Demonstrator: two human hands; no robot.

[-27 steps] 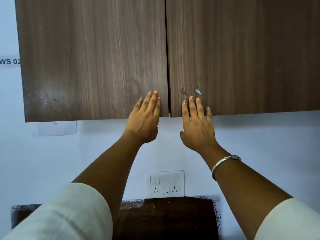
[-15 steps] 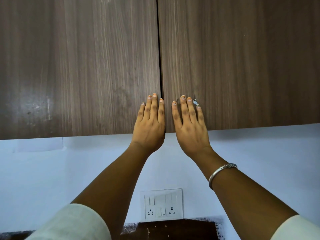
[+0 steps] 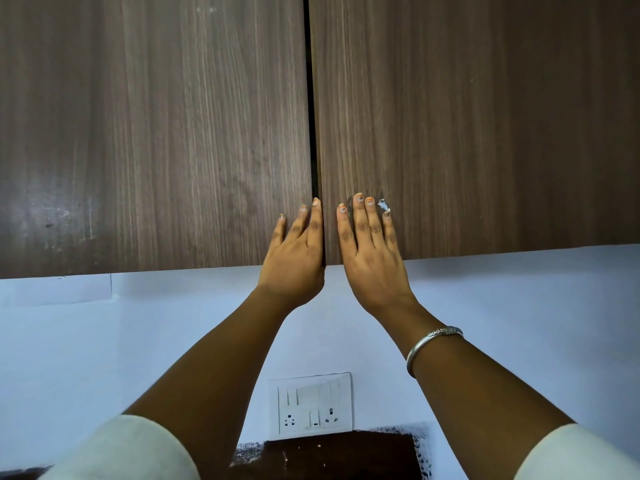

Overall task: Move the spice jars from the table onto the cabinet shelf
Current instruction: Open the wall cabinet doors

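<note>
Two flat wooden doors of a wall cabinet (image 3: 214, 36) fill the upper half of the view, and both are shut. At far left, a pale paper slip (image 3: 59, 289) sits on the smooth, bluish-white wall (image 3: 104, 341) just under the cabinet's lower edge. The left door (image 3: 156, 133) is brown laminate with fine grain running straight up and down, scuffed and faintly shiny near its lower left. Low in the frame, a cream sleeve (image 3: 121, 448) covers the left upper arm.

The left hand (image 3: 294, 258) lies against the left door's lower inner corner, fingers straight, close together and pointing up, grasping nothing. Its forefinger lies along the narrow dark seam (image 3: 313, 116) that runs vertically between the doors; the thumb cannot be seen. Below, between the forearms, a white rectangular switch plate (image 3: 310, 405) with two sockets is set into the wall, above a dark brown surface (image 3: 339, 455) with rough speckled edges.

The right hand (image 3: 372, 261) lies flat on the right door's lower inner corner, fingers straight, slightly spread, pointing up, holding nothing. A small pale chip (image 3: 383, 205) in the laminate sits at its little fingertip. A silver metal bangle (image 3: 433, 344) circles the right wrist. The right door (image 3: 485, 116) has the same upright grain, in darker shade. A second cream sleeve (image 3: 581, 455) shows at lower right.

The cabinet's long side runs across the frame, past both edges; its inside is hidden.
</note>
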